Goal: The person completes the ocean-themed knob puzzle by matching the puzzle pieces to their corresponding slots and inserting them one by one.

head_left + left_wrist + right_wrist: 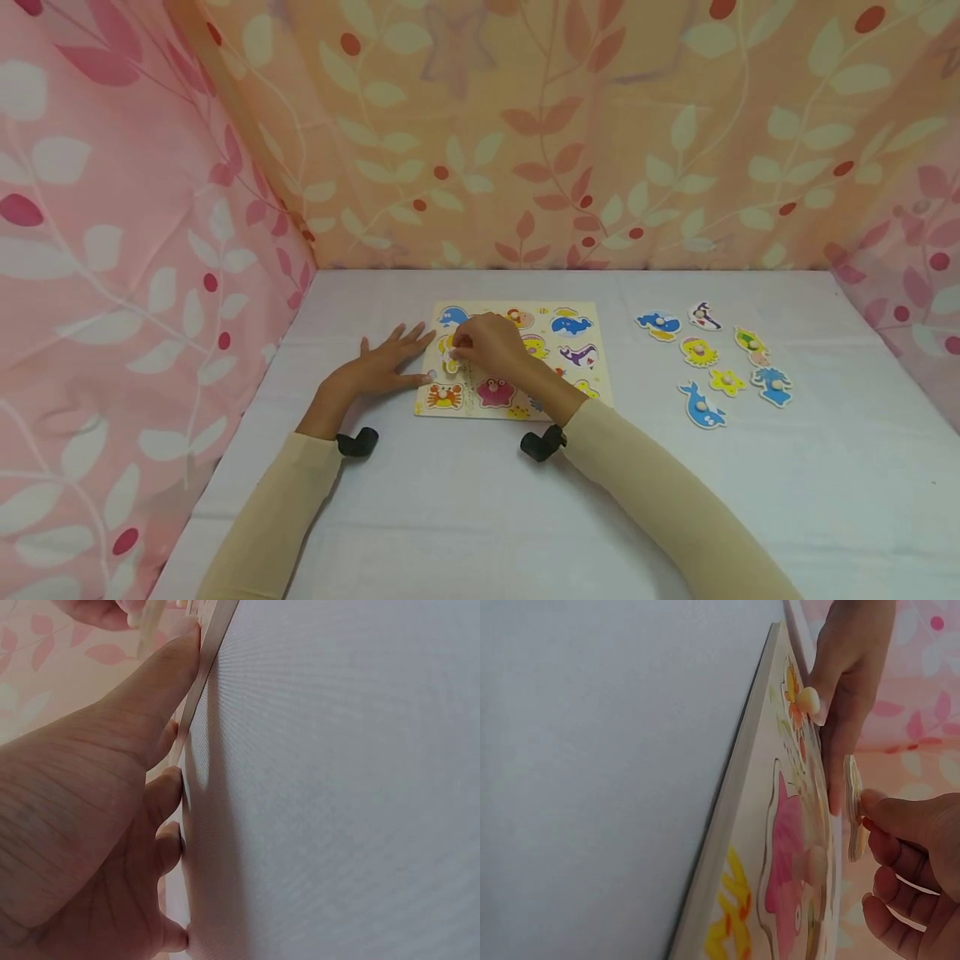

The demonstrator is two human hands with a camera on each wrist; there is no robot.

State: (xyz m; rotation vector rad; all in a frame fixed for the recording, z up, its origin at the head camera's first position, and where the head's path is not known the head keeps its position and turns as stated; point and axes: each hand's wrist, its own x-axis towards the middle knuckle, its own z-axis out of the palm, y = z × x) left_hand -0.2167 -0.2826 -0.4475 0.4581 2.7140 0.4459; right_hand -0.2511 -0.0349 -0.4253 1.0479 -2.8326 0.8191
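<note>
A wooden knob puzzle board with sea animal pictures lies on the table. My right hand pinches a yellow and white puzzle piece by its knob. In the right wrist view, that puzzle piece is raised off the board and stands nearly parallel to it. My left hand has its fingers spread on the cloth, with the thumb against the board's left edge. The orange crab piece and pink piece sit in the board. My right hand hides part of the board's middle.
Several loose knob pieces lie right of the board, among them a blue whale, a yellow octopus, a yellow starfish and a blue dolphin. White cloth covers the table. Patterned curtains stand behind and at both sides.
</note>
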